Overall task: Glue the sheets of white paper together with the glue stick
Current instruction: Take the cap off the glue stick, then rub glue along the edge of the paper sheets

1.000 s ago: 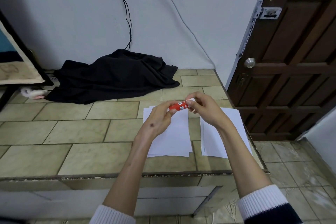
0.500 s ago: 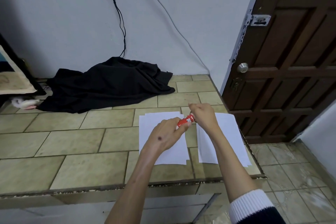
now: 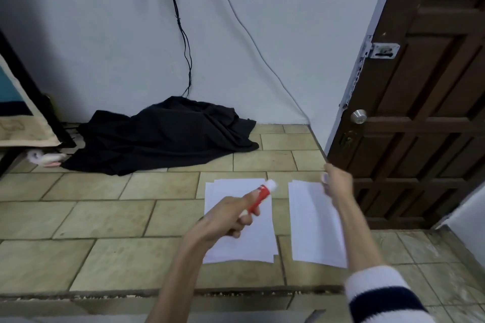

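Two stacks of white paper lie side by side on the tiled counter: a left stack (image 3: 258, 240) and a right stack (image 3: 309, 220). My left hand (image 3: 225, 220) hovers over the left stack, gripping a red glue stick (image 3: 258, 196) that points up and to the right, its white tip bare. My right hand (image 3: 337, 183) is over the far end of the right stack, fingers pinched on a small pale piece that looks like the glue stick's cap (image 3: 325, 178). Motion blurs that hand.
A crumpled black cloth (image 3: 168, 139) lies at the back against the wall, under hanging cables (image 3: 183, 34). A brown wooden door (image 3: 425, 113) stands right of the counter. The counter's front edge (image 3: 236, 294) runs close to me. A framed picture (image 3: 23, 113) leans at the left.
My hands have drawn apart. The right hand moved right, away from the glue stick, and the stick's white tip is now uncovered. The left hand kept its hold on the stick.
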